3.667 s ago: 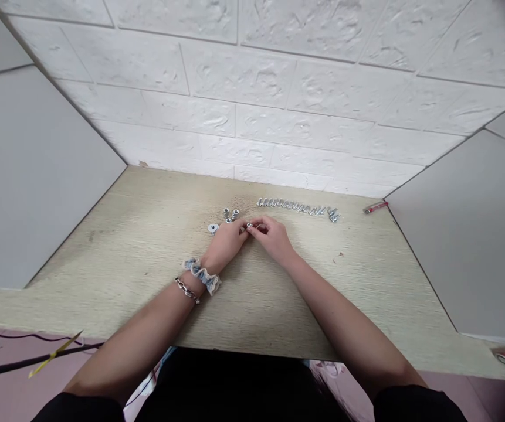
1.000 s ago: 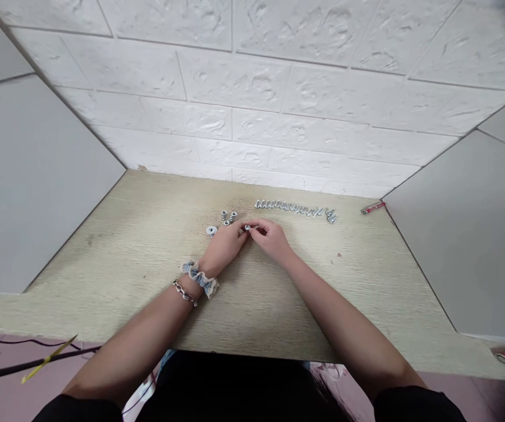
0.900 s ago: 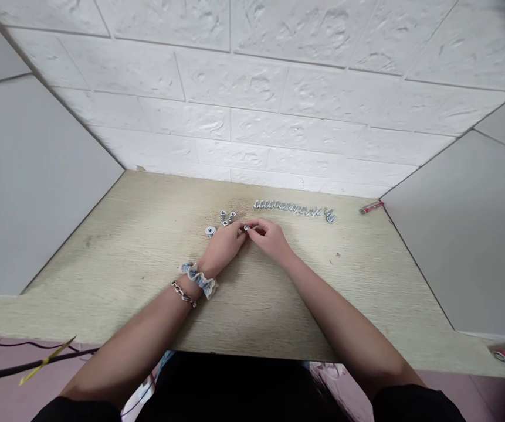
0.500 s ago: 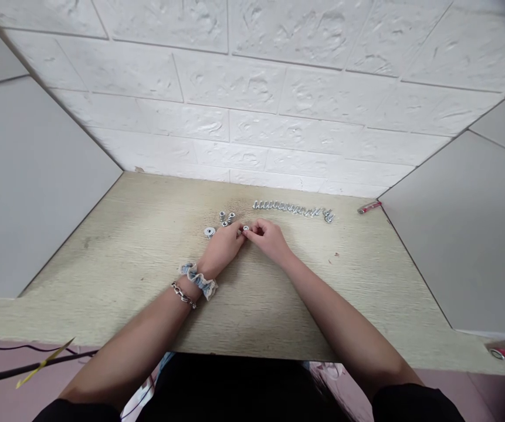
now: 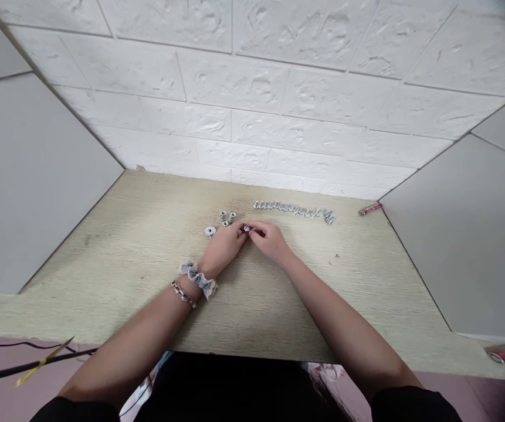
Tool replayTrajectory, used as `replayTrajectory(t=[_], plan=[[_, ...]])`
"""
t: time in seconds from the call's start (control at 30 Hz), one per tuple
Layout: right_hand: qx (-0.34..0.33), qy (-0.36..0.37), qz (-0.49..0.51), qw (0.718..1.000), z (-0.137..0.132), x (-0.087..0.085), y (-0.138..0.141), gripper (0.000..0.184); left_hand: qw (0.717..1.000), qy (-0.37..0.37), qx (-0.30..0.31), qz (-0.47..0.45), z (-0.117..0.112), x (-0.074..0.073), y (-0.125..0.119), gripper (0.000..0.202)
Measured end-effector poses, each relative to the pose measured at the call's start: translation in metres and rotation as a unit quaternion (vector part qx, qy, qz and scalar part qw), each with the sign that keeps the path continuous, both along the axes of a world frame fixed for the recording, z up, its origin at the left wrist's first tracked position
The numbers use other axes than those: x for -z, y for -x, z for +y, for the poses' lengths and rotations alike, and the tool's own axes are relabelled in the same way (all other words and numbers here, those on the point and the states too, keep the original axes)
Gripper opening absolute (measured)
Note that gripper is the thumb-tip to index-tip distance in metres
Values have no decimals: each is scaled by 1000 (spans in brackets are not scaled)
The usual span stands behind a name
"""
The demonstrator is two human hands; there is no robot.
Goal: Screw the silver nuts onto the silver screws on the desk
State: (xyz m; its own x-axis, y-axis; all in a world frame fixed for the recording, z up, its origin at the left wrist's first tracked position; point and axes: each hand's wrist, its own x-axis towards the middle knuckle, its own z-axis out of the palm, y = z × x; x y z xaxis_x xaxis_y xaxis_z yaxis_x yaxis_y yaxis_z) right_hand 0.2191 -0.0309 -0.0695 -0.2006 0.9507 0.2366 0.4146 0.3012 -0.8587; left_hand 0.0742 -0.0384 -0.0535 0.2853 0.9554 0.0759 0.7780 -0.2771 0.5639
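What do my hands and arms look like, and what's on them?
Your left hand and right hand are ungloved. The left wrist wears a ruffled light-blue scrunchie with pale edging and a silver-toned chain bracelet; the right wrist is bare. Black sleeves show at the frame's bottom.

white brick wall (image 5: 256,82) | pink floor (image 5: 450,381) | yellow strip (image 5: 43,362) across dark rod (image 5: 10,371)

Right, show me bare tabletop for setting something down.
Mostly bare: left, between the grey panel and scrunchie; near side, between the forearms. Crowded: around the left hand, by the small metal parts; beyond the right hand, along the screws.
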Motion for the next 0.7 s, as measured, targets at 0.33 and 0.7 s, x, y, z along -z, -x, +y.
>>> replayTrajectory(t=[0.33,0.7], plan=[[50,58,31,997,1,0,-3,26,1000,12,5,5,-1,-1,1,20],[-3,49,38,998,3,2,-3,30,1000,21,-3,-2,-2,-4,0,26]])
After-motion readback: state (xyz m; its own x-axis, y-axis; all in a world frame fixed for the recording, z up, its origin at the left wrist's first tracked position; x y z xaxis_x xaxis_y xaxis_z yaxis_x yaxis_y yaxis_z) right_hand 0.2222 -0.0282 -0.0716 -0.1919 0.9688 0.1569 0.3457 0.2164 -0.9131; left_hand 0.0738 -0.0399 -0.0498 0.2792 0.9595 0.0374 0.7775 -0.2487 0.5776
